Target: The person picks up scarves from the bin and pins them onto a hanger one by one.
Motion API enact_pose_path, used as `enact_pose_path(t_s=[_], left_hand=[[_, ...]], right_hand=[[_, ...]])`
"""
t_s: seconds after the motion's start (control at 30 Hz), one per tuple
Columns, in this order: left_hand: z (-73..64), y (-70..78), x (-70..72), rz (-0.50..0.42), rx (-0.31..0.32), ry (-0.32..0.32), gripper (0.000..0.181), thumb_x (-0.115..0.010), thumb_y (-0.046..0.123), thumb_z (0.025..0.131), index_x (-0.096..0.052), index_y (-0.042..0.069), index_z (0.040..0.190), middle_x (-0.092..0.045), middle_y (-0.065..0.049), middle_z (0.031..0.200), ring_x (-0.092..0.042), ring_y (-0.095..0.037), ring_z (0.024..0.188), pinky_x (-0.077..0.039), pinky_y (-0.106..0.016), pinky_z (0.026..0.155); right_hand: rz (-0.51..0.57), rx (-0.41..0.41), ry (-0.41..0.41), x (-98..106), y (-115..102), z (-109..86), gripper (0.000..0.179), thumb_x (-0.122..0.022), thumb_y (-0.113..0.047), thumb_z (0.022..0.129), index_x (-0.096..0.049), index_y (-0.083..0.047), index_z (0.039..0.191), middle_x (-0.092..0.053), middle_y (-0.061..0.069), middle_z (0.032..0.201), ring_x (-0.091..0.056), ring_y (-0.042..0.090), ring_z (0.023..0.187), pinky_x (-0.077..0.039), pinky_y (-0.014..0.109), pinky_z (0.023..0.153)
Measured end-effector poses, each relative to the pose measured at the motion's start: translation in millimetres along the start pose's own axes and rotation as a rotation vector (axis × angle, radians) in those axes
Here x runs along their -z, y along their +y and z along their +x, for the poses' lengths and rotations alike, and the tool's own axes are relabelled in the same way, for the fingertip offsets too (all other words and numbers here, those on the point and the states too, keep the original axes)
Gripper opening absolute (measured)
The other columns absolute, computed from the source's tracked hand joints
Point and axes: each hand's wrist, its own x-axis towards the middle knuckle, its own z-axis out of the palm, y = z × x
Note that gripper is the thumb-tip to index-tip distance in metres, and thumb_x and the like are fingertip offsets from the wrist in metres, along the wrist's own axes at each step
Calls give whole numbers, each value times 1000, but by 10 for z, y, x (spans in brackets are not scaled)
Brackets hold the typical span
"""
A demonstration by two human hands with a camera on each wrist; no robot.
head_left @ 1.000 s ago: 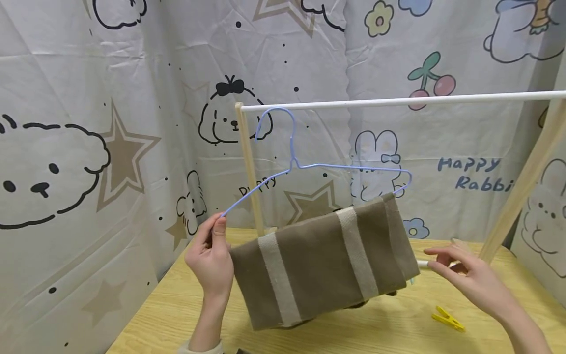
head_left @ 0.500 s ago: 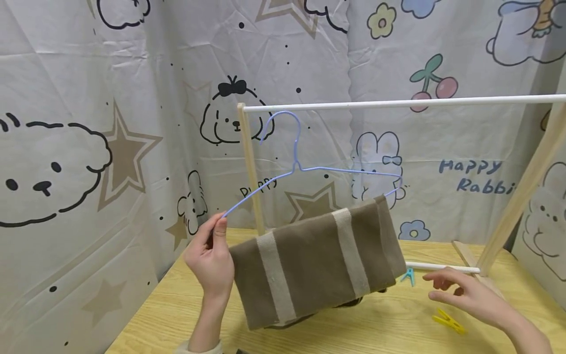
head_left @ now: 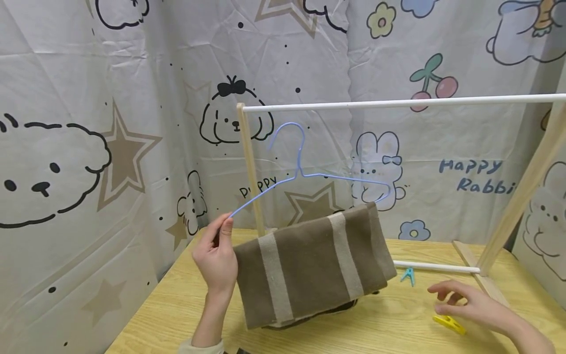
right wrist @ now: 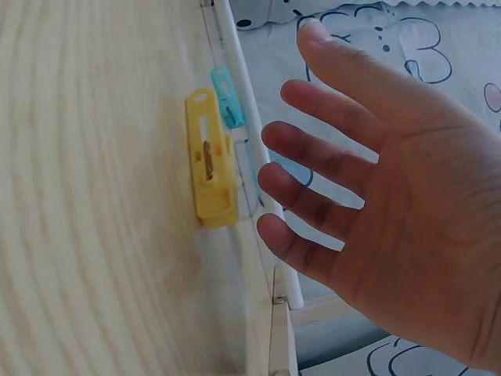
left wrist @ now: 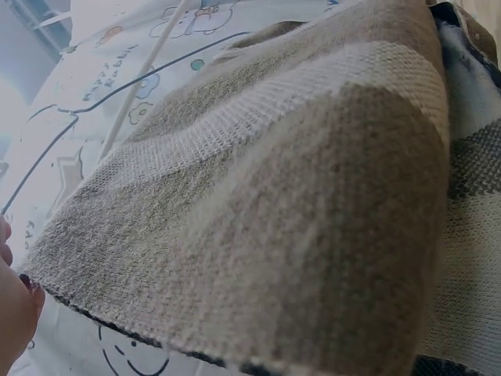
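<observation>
My left hand (head_left: pixel 216 260) pinches the left corner of a thin blue wire clothes hanger (head_left: pixel 299 162) between thumb and fingers. Draped over the hanger's lower part is a brown knit cloth (head_left: pixel 309 260) with pale stripes, folded and sloping up to the right. In the left wrist view the cloth (left wrist: pixel 313 219) fills most of the picture, its edge by the fingers. The hanger's hook stands free below the white rail. On the right, my right hand (head_left: pixel 473 302) hovers with loosely bent fingers, holding nothing. A yellow clothespin (head_left: pixel 449 324) lies on the table just below it.
A small rack with a white top rail (head_left: pixel 398 103), wooden posts (head_left: pixel 522 191) and a white lower bar (head_left: pixel 438 267) stands behind the cloth. A turquoise clothespin (head_left: pixel 408 277) lies by the lower bar on the wooden table (head_left: pixel 168 305). A printed curtain (head_left: pixel 155 73) surrounds it.
The hanger's hook and right end have dropped, and its right end and the cloth have shifted left. My right hand has drawn away from the cloth and lowered toward the yellow clothespin.
</observation>
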Motion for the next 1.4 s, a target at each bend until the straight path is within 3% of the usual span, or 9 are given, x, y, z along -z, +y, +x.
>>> enact_pose_path(t_s=[0.17,0.33,0.53,0.77,1.0,1.4], left_hand=[[-29,-22,-30,-9,-31,-3,14,-70,-10,85,-76,-3,95,-54,5,66,-30,-1,49,-25,-19,44],[-36,-18,-62,-23,-77,-16,17,-70,-13,83,-76,-4,96,-58,-2,67,-33,-1,51,-27,-20,45],[-47,-21,-74,-23,-91,-26,16,-70,-12,83,-76,-3,96,-61,-5,70,-35,-2,52,-29,-21,46],[-61,-37,-57,-16,-94,-30,16,-70,-11,84,-76,-3,96,-59,-9,67,-33,-3,51,-27,-20,45],[-66,-33,-66,-19,-96,-40,17,-70,-14,83,-75,-5,95,-55,-5,65,-34,-2,53,-27,-20,46],[-76,-9,-89,-21,-90,-36,18,-71,-14,82,-76,-3,95,-64,0,74,-40,-1,57,-31,-18,49]], right_hand=[[22,88,5,-35,135,-15,37,-68,-11,93,-57,8,123,-62,-3,102,-54,-4,84,-48,21,69],[78,141,-19,-48,259,-34,38,-70,-5,89,-57,9,122,-59,-10,101,-51,-1,81,-45,20,65],[134,129,-69,-50,314,-48,42,-73,-4,86,-55,13,120,-54,-6,96,-46,6,74,-39,23,59],[166,140,-124,-40,348,-12,35,-71,-3,86,-58,15,114,-54,-11,86,-46,1,71,-39,24,56],[105,145,-78,-32,311,-9,34,-72,-5,87,-60,11,115,-53,-9,85,-45,0,69,-39,24,55],[32,172,51,-13,107,-15,33,-70,-6,89,-62,-1,121,-54,-8,89,-54,-1,73,-45,22,57]])
